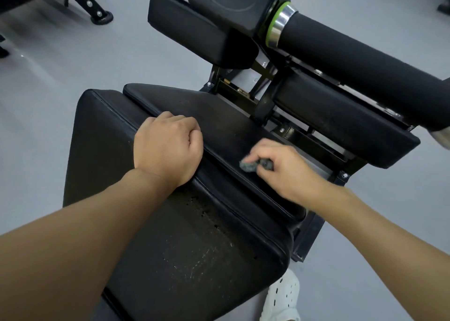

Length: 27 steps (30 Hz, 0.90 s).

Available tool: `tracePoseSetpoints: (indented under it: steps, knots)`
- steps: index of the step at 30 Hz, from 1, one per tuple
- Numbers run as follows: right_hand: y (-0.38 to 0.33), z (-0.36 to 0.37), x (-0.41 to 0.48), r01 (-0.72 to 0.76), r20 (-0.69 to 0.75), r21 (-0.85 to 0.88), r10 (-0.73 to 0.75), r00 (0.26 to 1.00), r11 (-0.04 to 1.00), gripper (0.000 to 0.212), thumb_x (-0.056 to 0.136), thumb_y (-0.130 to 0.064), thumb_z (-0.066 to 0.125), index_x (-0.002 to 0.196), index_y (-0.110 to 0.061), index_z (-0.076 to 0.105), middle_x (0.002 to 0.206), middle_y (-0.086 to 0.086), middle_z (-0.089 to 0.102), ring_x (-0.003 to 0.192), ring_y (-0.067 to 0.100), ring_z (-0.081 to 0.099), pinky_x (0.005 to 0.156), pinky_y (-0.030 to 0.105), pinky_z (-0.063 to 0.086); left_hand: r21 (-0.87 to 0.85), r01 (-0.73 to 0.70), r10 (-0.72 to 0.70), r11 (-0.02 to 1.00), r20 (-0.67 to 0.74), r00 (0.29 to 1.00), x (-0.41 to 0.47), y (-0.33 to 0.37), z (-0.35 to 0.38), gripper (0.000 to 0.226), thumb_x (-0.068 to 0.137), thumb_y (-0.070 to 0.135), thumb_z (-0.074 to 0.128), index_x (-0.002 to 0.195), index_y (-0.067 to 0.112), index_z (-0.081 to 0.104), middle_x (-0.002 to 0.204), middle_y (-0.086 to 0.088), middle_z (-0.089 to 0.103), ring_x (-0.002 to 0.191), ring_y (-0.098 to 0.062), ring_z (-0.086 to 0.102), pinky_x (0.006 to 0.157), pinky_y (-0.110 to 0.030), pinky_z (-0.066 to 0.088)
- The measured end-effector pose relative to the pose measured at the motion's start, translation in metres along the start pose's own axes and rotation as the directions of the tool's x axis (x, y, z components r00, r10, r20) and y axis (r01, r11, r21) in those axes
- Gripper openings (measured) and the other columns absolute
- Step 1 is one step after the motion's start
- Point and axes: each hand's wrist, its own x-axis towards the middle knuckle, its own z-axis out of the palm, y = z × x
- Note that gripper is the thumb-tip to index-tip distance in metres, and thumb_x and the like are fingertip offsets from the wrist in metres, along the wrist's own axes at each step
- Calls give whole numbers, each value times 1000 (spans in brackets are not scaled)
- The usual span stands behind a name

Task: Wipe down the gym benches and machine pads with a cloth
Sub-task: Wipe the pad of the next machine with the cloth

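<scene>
A black padded machine seat [219,116] lies in the middle of the view, with a worn, scuffed black back pad [190,247] in front of it. My right hand [285,170] grips a small bunched grey cloth [248,165] and presses it on the seat's near right edge. My left hand [168,145] rests as a curled fist on the seam where the two pads meet, holding nothing. Another black pad [194,26] sits higher up at the back. A black foam roller [360,60] with a green and chrome collar crosses the upper right.
Grey floor [60,65] surrounds the machine. The black bolted frame leg of another machine [90,4] stands at the top left. Metal brackets and bolts [292,131] show under the roller. A white perforated shoe [282,298] is on the floor at the bottom right.
</scene>
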Motion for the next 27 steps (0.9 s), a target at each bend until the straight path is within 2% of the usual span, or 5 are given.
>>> tracePoseSetpoints:
  steps: [4,9,18,23,27]
  knots:
    - [3,2,5,-75,8,-41,75,997,996,26,85,7,62,92,-15,74,94,-2,61,86,13,61,81,26,48,159,38,-67,987,181,981,1,23,-3,35,89,38,37,96,23,67,95,-1,66,96,-26,57,73,-34,39]
    - [6,-13,-33,-24,33,-29,25,999,999,27,86,5,65,91,-20,74,95,-10,60,89,8,62,81,23,49,231,29,-111,972,350,930,-10,42,8,42,92,54,35,123,41,62,143,-5,48,140,-27,34,118,-54,13]
    - [15,-19,-41,-66,67,38,63,996,997,31,84,9,64,87,-20,73,95,-10,60,91,7,63,82,18,49,205,33,-101,978,331,938,-6,41,8,40,92,55,35,121,42,60,139,5,49,138,-17,33,116,-47,16]
    - [39,-5,6,-121,6,-35,122,993,992,37,87,2,62,83,-35,63,98,0,62,92,19,60,88,41,49,193,32,-95,981,327,940,-6,43,7,39,92,54,35,118,41,61,136,8,51,137,-15,34,115,-45,16]
    - [37,-15,-12,-173,62,56,170,984,983,41,88,5,61,80,-34,64,97,-2,61,91,16,61,83,20,48,180,45,-102,983,320,942,-6,41,6,37,92,53,35,115,41,62,133,10,52,137,-14,34,116,-45,16]
